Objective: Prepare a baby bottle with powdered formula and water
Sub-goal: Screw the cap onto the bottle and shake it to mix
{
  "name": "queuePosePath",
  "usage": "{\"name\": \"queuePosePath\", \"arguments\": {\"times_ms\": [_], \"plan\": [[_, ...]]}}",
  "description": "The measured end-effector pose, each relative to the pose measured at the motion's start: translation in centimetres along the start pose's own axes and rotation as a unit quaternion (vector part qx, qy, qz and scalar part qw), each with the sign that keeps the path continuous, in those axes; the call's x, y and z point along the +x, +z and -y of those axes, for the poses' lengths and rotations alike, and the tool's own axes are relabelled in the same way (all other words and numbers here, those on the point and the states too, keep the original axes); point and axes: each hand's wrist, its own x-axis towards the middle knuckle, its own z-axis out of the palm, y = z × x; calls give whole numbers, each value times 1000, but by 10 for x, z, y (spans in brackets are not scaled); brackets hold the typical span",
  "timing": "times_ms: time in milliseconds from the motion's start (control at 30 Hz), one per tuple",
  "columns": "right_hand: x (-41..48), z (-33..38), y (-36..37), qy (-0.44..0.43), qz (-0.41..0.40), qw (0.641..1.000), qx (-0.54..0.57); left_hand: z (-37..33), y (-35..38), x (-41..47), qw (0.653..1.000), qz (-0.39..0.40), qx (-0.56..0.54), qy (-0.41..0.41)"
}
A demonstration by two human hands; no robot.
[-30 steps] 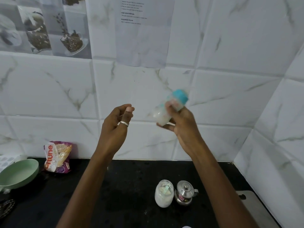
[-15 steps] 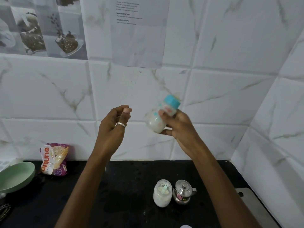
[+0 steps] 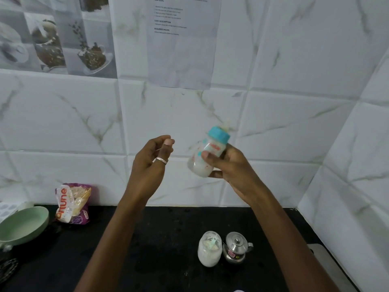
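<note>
The white marble-patterned wall tiles (image 3: pixel 63 123) fill most of the room that I can see, meeting in a corner at the right. A printed paper sheet (image 3: pixel 185 55) is fixed on them, its text too small to read. Below runs the black stone counter (image 3: pixel 164 249). At its left end are a pale green round pan (image 3: pixel 23 226) and a purple and orange plastic packet (image 3: pixel 72 204) leaning against the wall.

The person holds both arms up over the counter. The left hand (image 3: pixel 150 165), with a silver ring (image 3: pixel 161 160) on one finger, has loosely curled fingers and holds nothing. The right hand (image 3: pixel 229 167) is wrapped around the small clear plastic baby bottle with a teal screw collar (image 3: pixel 207 157), with the thumb across its front. The bottle is in the air before the wall, tilted, blurred, and milky white in its lower part. I judge that it is being shaken to mix.

Directly under it on the counter stand a round glass jar of white powder (image 3: pixel 209 251) with a scoop inside and, touching or just beside it, a small steel pot with a lid (image 3: pixel 235 249).

The danger, I think, is this one-hand grip. If the bottle slips during a shake, it falls on the hard counter or hits the jar and pot and can tip them. If the collar is not screwed tight, milk may spray out. I cannot tell how tight it is.
</note>
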Motion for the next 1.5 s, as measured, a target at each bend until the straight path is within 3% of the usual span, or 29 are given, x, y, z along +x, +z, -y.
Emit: {"name": "queuePosePath", "arguments": {"times_ms": [133,267,300,400,567,700,833,967,1100,1233,1367,1500], "plan": [[5,7,-8,-46,-79,981,171,0,-2,-3,1000,5,1,2],[0,2,-5,1,5,1000,-11,-4,-2,-3,1000,5,3,3],[0,2,-6,-5,8,1000,-12,-6,-1,-2,1000,5,2,2],[3,7,-8,-37,-73,988,131,-5,0,-3,1000,11,6,4],[-2,5,-4,-16,-7,1000,-15,-6,1,-3,1000,8,4,1],[1,7,-6,-55,-77,989,111,-5,1,-6,1000,11,4,0],[-4,2,-1,-23,-7,999,-25,-6,1,-6,1000,10,3,2],[0,4,-3,-56,-75,992,89,-5,1,-7,1000,12,0,0],[-5,3,1,-24,-4,999,-27,-5,0,-6,1000,10,0,0],[0,9,-4,-52,-81,988,119,-5,-1,-7,1000,11,0,0],[-6,2,1,-12,1,999,-32,-4,-2,-7,1000,9,-2,0],[-2,7,-3,-47,-69,991,106,-4,-1,-8,1000,12,-5,-3]]}}
